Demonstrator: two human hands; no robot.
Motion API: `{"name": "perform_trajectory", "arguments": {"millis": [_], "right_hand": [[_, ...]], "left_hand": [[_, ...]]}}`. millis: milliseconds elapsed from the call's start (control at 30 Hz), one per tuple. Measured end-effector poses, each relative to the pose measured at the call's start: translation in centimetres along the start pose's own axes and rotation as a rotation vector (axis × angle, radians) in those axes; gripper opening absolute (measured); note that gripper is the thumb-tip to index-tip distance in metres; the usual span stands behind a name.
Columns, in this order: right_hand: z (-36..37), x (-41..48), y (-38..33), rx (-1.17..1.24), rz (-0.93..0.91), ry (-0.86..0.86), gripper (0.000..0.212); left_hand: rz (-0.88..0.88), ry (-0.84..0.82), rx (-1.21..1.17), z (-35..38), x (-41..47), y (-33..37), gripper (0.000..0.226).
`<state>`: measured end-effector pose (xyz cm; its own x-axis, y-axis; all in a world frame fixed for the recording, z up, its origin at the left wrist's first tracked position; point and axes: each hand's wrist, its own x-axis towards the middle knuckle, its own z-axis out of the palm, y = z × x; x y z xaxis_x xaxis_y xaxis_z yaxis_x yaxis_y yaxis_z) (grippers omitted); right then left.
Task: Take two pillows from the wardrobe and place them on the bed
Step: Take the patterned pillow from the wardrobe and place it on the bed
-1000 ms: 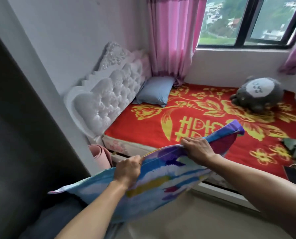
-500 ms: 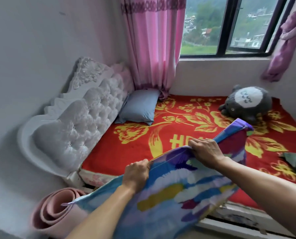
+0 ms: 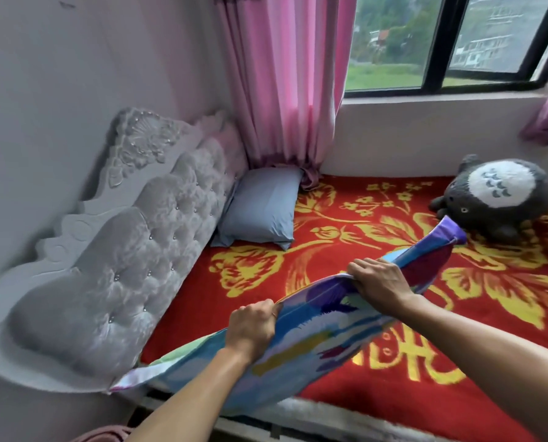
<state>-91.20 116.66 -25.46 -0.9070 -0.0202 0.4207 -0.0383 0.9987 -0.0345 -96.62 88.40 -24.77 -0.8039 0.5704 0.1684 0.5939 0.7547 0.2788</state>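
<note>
- A flat, multicoloured pillow with blue, purple, yellow and white brush-stroke print (image 3: 314, 339) is held in the air above the near edge of the bed, slanting from low on the left to high on the right.
- The left hand (image 3: 253, 323) is closed in a fist on the pillow's upper edge, near its middle.
- The right hand (image 3: 378, 282) is clenched over the same upper edge further right, knuckles up, fabric bunched under the fingers.
- The pillow's purple far corner (image 3: 451, 231) points toward a grey and white round plush toy (image 3: 499, 196) lying on the bed's right side.
- The bed (image 3: 346, 218) is covered by a red blanket with yellow flowers and characters.
- A plain light-blue pillow (image 3: 263, 208) lies at the head of the bed, leaning against the grey tufted velvet headboard (image 3: 132, 250) and touching the hem of the pink curtain (image 3: 285, 78).
- The black-framed window (image 3: 435, 59) sits above the bed's far side, beside the curtain.
- A pink rolled mat (image 3: 106, 433) shows only as an edge at the bottom of the view, below the headboard.
</note>
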Motion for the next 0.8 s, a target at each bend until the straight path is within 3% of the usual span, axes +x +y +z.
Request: {"name": "perform_trajectory", "arguments": {"millis": [200, 367, 500, 600, 700, 800], "right_hand": [[8.7, 7.9, 2.9, 0.087, 0.043, -0.013, 0.035], [17.6, 12.2, 4.2, 0.146, 0.163, -0.153, 0.037], [23.0, 14.8, 3.7, 0.125, 0.232, -0.182, 0.029], [26.0, 16.3, 3.3, 0.101, 0.324, -0.276, 0.038], [29.0, 15.3, 3.0, 0.123, 0.536, -0.438, 0.054], [31.7, 12.5, 1.7, 0.14, 0.729, -0.583, 0.059]], "left_hand": [[-0.084, -0.103, 0.052, 3.3, 9.1, -4.5, 0.039], [-0.165, -0.247, 0.099, 8.3, 14.9, -8.1, 0.038], [-0.306, -0.194, 0.058, 11.6, 18.6, -12.0, 0.031], [-0.328, -0.226, 0.02, 14.5, 21.1, -16.1, 0.021], [-0.349, -0.404, 0.085, 18.0, 22.3, -21.0, 0.052], [-0.285, -0.734, 0.063, 21.8, 21.8, -25.0, 0.06]]}}
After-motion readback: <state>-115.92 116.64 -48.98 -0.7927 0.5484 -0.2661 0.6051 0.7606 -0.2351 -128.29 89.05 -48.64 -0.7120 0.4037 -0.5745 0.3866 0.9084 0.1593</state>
